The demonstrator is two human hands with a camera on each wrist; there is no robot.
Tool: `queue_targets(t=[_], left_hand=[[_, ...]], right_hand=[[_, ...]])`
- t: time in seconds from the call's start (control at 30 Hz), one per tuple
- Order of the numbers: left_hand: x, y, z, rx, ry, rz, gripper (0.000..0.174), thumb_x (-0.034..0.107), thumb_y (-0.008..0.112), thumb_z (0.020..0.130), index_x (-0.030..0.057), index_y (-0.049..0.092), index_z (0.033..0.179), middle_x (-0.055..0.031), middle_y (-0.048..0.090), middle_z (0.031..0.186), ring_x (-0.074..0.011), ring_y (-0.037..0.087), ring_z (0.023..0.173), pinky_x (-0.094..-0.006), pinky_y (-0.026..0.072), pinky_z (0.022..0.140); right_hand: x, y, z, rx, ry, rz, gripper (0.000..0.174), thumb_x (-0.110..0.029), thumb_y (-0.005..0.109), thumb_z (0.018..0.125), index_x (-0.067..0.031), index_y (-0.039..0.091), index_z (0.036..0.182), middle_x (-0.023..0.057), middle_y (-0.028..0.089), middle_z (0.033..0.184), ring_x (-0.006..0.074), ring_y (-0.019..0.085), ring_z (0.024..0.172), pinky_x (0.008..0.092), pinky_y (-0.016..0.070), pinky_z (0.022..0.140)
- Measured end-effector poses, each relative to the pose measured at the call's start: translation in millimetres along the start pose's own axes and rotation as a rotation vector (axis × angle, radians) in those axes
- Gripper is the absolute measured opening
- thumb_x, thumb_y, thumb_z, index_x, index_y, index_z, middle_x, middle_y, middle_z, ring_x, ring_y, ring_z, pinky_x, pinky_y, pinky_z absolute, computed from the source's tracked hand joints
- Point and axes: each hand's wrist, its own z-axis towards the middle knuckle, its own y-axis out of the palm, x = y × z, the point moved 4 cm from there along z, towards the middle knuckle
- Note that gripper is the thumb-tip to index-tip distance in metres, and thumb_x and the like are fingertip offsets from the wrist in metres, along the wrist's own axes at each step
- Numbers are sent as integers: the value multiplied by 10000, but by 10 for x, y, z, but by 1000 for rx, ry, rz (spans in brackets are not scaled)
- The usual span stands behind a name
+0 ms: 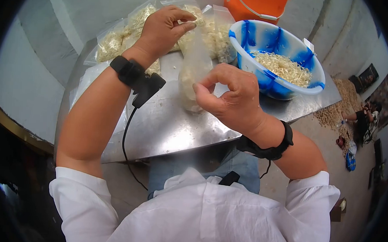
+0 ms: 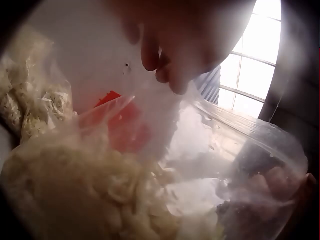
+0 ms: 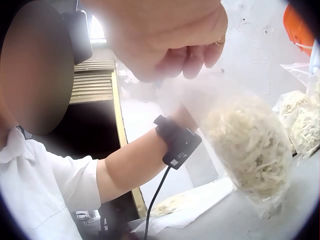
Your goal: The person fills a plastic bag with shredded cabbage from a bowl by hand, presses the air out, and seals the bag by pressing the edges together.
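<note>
A clear zip bag point(image 1: 190, 88) of pale, shredded strips hangs between my two hands over the metal table. At its far top corner my left hand point(image 1: 161, 29) pinches the bag's edge between thumb and fingertips. My right hand point(image 1: 237, 94) holds the nearer end of the mouth with curled fingers. In the left wrist view, the bag's upper film point(image 2: 200, 135) stretches between both hands, its strips point(image 2: 115, 195) lying low inside. The right wrist view shows the filled part of the bag point(image 3: 250, 150) dangling below my curled right fingers point(image 3: 195, 60).
Several filled bags point(image 1: 140, 21) stand along the back of the metal table point(image 1: 175, 139). A blue-and-white basin point(image 1: 266, 76) holds more strips point(image 1: 284, 68) at the right. Behind it is an orange bucket point(image 1: 257, 4). Flat plastic bags point(image 1: 88, 80) lie at left. A person point(image 1: 365, 123) sits beyond.
</note>
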Motion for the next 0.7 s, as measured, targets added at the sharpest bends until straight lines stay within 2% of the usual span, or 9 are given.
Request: queue_targets(t=[0.1,0.13,0.2,0.27,0.37,0.57,0.63,0.67,0.7], left_hand=[[-77,-31,-234,90,-181,-43,247,120,662,774,64,623,1011,-28,599,852,-95,533,730,-219,440,675],[-125,-69,-357,80,-355,-161,279,85,625,779,45,598,1054,-34,589,916,-97,546,780,-219,445,706],[-177,-125,-669,99,-430,-411,332,60,587,777,10,563,1105,-41,571,1004,-118,545,871,-230,436,770],[12,-99,-996,21,-380,-547,409,85,590,740,48,543,1144,-52,559,1092,-140,555,947,-283,430,814],[199,61,-1374,-59,-313,-387,723,209,708,665,69,395,1302,-106,405,1282,-225,414,1172,-350,360,919],[367,303,-1343,132,-457,-437,821,311,757,646,66,354,1319,-108,366,1299,-245,406,1164,-370,354,924],[410,337,-1298,184,-531,-513,809,332,762,637,61,368,1289,-93,391,1263,-230,416,1134,-384,368,896],[444,355,-1283,185,-530,-513,809,332,762,637,61,368,1289,-93,391,1263,-230,416,1134,-384,368,896],[467,358,-1286,228,-552,-520,710,322,753,658,54,427,1228,-80,446,1193,-206,455,1064,-360,383,862]], right_hand=[[121,144,-20,-13,113,39,85,-91,634,664,-36,575,639,97,586,617,214,586,552,297,456,519],[123,149,-1,3,123,43,89,-97,637,669,-35,577,644,100,591,626,217,586,556,297,456,520],[138,152,10,22,135,50,94,-103,639,674,-34,580,649,104,595,636,221,587,561,298,456,522],[157,194,14,-36,166,112,72,-84,652,713,-23,614,703,70,612,687,129,574,619,230,441,585],[183,248,34,-220,92,201,98,-108,642,754,-13,623,771,65,627,746,126,580,682,228,441,636],[895,153,447,-5,376,265,279,-150,607,784,5,576,1013,72,622,916,145,578,830,254,440,767],[1204,224,513,30,594,442,416,-164,602,770,-4,517,1144,89,586,1035,161,552,953,293,401,865],[1259,230,548,30,593,442,416,-164,602,770,-4,517,1144,89,586,1035,161,552,953,293,401,865],[1325,292,547,-117,686,470,456,-172,598,764,-7,495,1176,94,572,1064,167,535,993,312,381,895]])
